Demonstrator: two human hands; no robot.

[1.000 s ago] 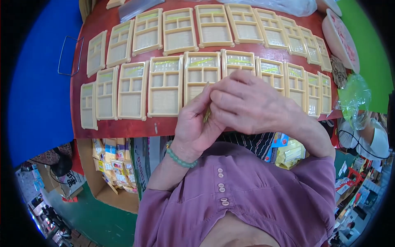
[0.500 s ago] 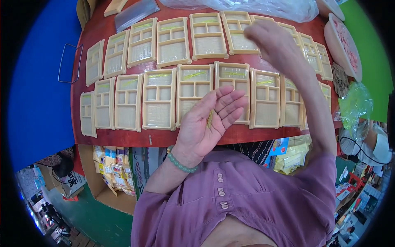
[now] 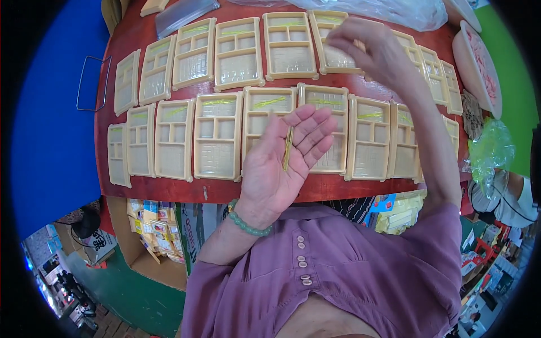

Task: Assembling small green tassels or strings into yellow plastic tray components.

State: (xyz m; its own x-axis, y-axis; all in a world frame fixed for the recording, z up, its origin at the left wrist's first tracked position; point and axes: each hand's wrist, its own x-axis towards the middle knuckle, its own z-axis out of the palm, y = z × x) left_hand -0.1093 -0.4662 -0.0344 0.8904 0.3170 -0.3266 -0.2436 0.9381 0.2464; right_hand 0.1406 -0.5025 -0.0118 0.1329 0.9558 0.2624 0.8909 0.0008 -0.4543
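Observation:
My left hand (image 3: 279, 163) is palm up over the near row, fingers stretched apart, with a slim golden-yellow strip (image 3: 288, 149) lying on its palm. Two rows of pale cream compartment trays, such as this near one (image 3: 217, 159), cover the table. Over the far row, my right hand (image 3: 369, 48) hangs with bent fingers, thumb apart from them; I see nothing between them. Below it is a far-row tray (image 3: 341, 65), and a yellow-green strip (image 3: 332, 18) lies in that tray's top compartment. Similar strips lie in many top compartments, for instance this near-row strip (image 3: 269, 103).
The red table (image 3: 152, 188) holds clear plastic film (image 3: 389, 14) at the back and a white basin (image 3: 476, 67) with pink pieces at the right. A clear greenish bag (image 3: 490, 146) hangs at the right edge. Below stands a cardboard box (image 3: 152, 269) of small packets.
My right hand has shifted slightly and its fingers have spread; a strip now shows in the top compartment beside it. My left fingers have opened wider, baring more of the palm strip.

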